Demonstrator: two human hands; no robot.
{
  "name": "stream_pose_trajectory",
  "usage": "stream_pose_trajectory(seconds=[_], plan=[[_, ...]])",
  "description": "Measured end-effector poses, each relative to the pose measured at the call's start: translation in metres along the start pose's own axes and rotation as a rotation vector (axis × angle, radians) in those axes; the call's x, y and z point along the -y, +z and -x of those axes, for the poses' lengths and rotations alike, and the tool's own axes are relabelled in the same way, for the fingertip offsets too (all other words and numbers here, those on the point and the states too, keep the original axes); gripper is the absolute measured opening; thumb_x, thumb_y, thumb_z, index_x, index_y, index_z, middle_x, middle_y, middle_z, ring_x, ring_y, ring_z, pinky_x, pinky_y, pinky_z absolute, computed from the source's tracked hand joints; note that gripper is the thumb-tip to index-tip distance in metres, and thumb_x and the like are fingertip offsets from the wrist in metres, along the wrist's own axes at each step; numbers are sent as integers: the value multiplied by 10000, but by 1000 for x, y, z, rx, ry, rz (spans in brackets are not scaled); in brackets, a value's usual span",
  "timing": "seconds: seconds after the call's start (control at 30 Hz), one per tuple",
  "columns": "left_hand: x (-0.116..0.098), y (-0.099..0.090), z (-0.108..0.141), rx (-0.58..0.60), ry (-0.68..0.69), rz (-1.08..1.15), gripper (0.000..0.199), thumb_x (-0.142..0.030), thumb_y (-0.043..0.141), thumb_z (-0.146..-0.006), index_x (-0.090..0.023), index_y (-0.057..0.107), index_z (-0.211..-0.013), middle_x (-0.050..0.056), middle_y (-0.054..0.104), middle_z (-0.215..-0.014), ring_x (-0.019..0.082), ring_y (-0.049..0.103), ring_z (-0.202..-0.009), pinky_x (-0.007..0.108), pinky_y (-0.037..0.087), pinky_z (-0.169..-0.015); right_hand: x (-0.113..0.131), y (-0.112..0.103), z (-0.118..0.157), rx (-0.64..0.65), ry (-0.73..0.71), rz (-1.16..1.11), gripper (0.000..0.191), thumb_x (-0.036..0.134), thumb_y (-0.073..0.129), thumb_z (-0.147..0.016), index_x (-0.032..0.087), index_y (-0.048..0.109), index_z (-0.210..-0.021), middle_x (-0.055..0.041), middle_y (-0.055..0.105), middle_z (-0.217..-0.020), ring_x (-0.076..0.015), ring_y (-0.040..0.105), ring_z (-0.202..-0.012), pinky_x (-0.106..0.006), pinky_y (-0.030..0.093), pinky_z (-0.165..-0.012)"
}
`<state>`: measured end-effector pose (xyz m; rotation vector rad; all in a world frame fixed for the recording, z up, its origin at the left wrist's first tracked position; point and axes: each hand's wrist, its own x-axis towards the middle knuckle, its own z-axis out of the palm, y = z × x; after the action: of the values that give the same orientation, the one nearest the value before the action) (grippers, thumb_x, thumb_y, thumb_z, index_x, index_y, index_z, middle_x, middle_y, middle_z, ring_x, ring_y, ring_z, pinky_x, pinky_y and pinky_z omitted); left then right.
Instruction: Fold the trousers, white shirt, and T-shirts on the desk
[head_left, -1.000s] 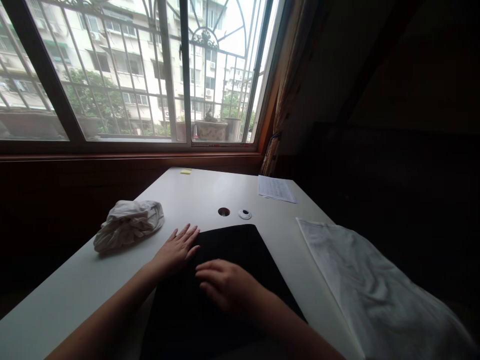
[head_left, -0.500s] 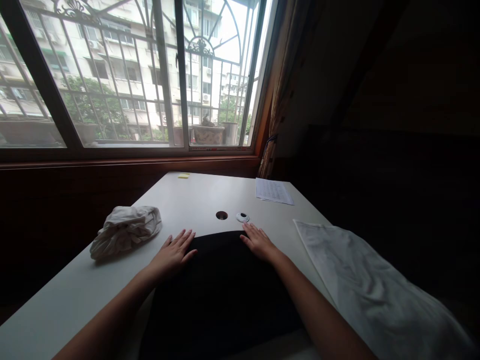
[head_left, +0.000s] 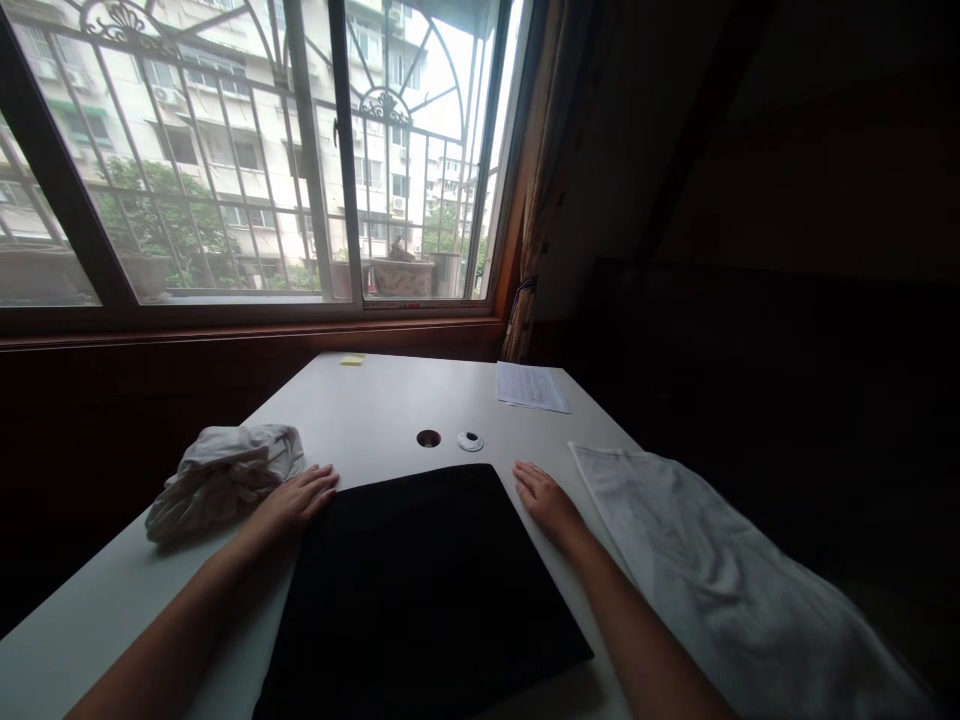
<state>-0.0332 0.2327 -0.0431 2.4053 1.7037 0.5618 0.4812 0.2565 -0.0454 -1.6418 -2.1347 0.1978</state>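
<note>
A flat black cloth (head_left: 420,590), with fairly straight edges, lies spread on the white table (head_left: 390,400) in front of me. At its far left corner is my left hand (head_left: 300,497), palm down with fingers stretched out, close to a crumpled white cloth (head_left: 225,475). My right hand (head_left: 546,500) rests just beyond the black cloth's right edge, fingers extended and holding nothing. Further right, a white cloth (head_left: 720,560) with creases lies along the table's side. The near end of the black cloth runs out of view at the bottom.
Behind my hands are a round hole (head_left: 428,439) in the tabletop and a white ring-shaped cover (head_left: 471,441). Printed papers (head_left: 532,387) lie at the far right, a yellow sticky note (head_left: 352,360) at the far left. A barred window (head_left: 225,160) stands behind the table.
My hands have moved apart: the left one outward toward the crumpled cloth, the right one off the black cloth's top corner to its right side. The view has shifted slightly.
</note>
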Motion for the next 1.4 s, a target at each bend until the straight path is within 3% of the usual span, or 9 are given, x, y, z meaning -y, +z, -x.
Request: stream_pose_trajectory(seconds=[0.17, 0.3, 0.63, 1.1, 1.4], plan=[[-17, -10, 1, -112, 55, 144, 463, -576, 464, -999, -265, 770, -1155, 59, 770, -1206, 292, 687, -1178, 426, 538, -1036, -2, -1, 1, -39, -28, -58, 474, 230, 461, -948, 133, 674, -1360, -118, 609, -1465, -257, 490, -1432, -459, 334, -1243], [-38, -12, 1, -152, 81, 214, 394, -544, 539, -982, -271, 765, -1154, 51, 791, -1115, 268, 723, -1054, 385, 570, -947, -2, -3, 3, -57, -35, -100, 444, 226, 478, -945, 151, 707, -1318, -113, 644, -1425, -254, 525, -1398, -463, 361, -1227], [-47, -14, 0, -21, 112, 385, 394, -512, 573, -973, -255, 720, -1234, 65, 760, -1198, 269, 713, -1102, 395, 572, -985, 1, -8, 7, -72, -47, -156, 383, 230, 516, -935, 185, 754, -1231, -99, 680, -1374, -263, 559, -1351, -475, 367, -1209], [-37, -2, -3, -11, 104, 422, 373, -504, 594, -958, -268, 727, -1215, 64, 751, -1170, 263, 708, -1084, 381, 562, -969, 3, -9, 7, -46, -63, -148, 381, 254, 513, -928, 212, 752, -1222, -90, 676, -1375, -254, 559, -1331, -453, 386, -1183], [-39, -5, -4, 47, 76, 413, 411, -564, 558, -958, -258, 729, -1173, 74, 754, -1137, 275, 707, -1061, 402, 560, -962, 6, -9, 9, -35, -69, -93, 402, 252, 489, -942, 209, 737, -1256, -90, 668, -1379, -263, 554, -1324, -448, 389, -1176]])
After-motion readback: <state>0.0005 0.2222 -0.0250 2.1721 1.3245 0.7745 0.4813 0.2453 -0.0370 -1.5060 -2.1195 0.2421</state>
